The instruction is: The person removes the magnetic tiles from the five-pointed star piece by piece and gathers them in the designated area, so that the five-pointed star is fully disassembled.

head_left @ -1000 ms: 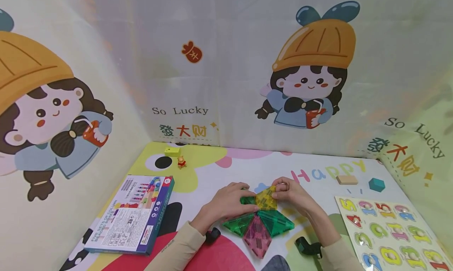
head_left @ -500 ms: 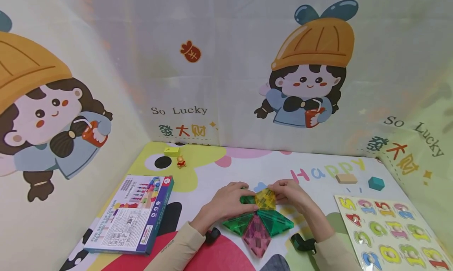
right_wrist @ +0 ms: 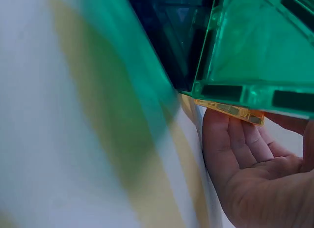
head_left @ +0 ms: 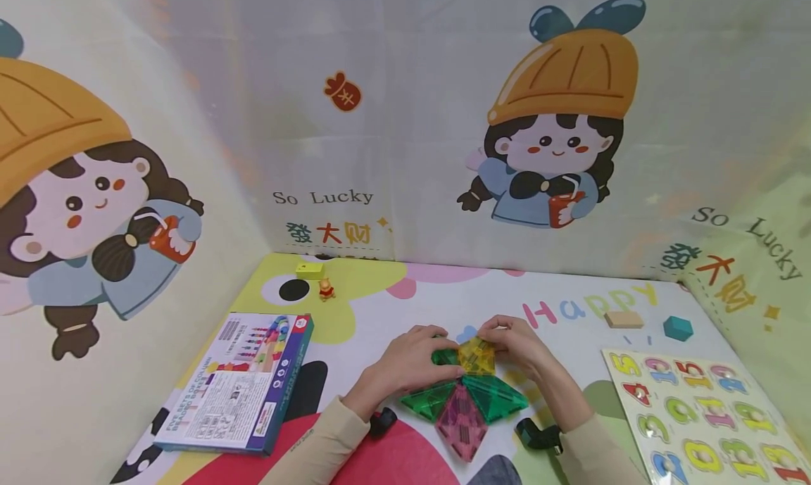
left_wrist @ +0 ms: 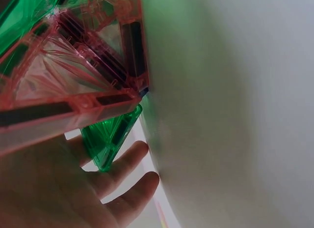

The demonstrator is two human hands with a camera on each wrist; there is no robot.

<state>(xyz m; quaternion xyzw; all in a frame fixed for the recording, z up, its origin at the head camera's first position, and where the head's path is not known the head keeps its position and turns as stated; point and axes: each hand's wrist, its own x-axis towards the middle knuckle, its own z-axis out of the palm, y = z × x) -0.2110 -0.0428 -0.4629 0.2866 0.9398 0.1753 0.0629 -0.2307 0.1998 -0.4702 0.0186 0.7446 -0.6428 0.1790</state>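
My right hand pinches the translucent yellow magnetic tile at its far edge. My left hand rests flat, fingers relaxed, on the green triangular tile beside it.

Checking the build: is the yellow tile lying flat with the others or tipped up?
Tipped up. The yellow tile leans off the mat, pinched by the right hand; the green and pink tiles lie flat.

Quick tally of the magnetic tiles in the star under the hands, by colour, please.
Green tiles: 3 (left, right, and one partly under the left hand)
Yellow tile: 1
Pink tile: 1
Total: 5 tiles visible in the head view.
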